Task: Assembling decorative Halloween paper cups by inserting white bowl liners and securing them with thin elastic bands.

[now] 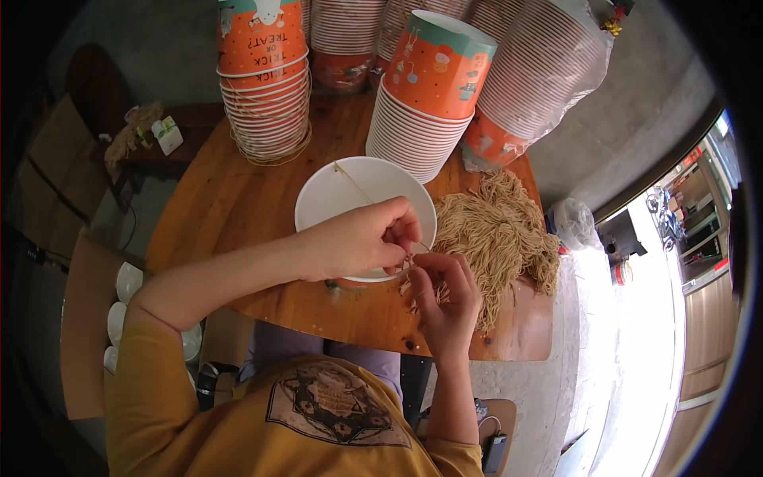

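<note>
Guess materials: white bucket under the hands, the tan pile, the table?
White bucket: likely coated paperboard, like the printed orange stacks; smooth matte inside. Tan pile: twisted paper or fibre cords, probably handles; dull, kinked strands. Table: wood, glossy varnish; grain and highlights show.

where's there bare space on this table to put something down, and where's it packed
Bare wood shows on the table left of the white bowl, below the left cup stack, and in a smaller strip along the near edge under the left hand. It is crowded along the far edge with cup stacks and on the right, where the string pile meets the right hand.
</note>
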`<state>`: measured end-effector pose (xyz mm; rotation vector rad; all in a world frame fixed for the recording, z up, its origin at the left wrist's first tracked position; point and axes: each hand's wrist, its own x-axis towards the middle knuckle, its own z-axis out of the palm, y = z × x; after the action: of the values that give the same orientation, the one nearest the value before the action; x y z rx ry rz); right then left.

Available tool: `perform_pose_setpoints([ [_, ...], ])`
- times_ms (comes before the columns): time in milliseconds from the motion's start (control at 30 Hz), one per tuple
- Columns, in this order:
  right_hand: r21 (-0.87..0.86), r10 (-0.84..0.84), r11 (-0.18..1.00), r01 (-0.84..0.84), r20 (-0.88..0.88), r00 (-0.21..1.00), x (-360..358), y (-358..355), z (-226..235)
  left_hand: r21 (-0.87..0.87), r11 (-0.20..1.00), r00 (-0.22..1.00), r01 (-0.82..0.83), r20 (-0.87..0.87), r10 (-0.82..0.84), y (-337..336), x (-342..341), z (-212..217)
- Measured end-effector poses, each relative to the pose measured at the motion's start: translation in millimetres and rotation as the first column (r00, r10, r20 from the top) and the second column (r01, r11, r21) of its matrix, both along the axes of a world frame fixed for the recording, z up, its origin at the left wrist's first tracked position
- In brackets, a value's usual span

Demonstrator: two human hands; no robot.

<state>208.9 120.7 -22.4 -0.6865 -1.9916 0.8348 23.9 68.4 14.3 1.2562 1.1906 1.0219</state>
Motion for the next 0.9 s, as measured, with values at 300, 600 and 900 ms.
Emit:
perform_pose_setpoints([
  [300,-0.114,-0.003,0.993,0.003,0.0,1.0,-6,-4,3,0.328,0.944,0.945,-0.025,-0.299,0.129,-9,6,0],
  [600,0.019,-0.054,0.998,0.053,0.015,0.998,-5,-3,-7,0.192,0.981,0.896,-0.008,-0.434,0.092,-6,3,1],
  [900,0.295,-0.132,0.948,0.119,0.023,0.991,-6,-2,-11,0.244,0.965,0.865,-0.099,-0.458,0.205,-8,13,-1],
])
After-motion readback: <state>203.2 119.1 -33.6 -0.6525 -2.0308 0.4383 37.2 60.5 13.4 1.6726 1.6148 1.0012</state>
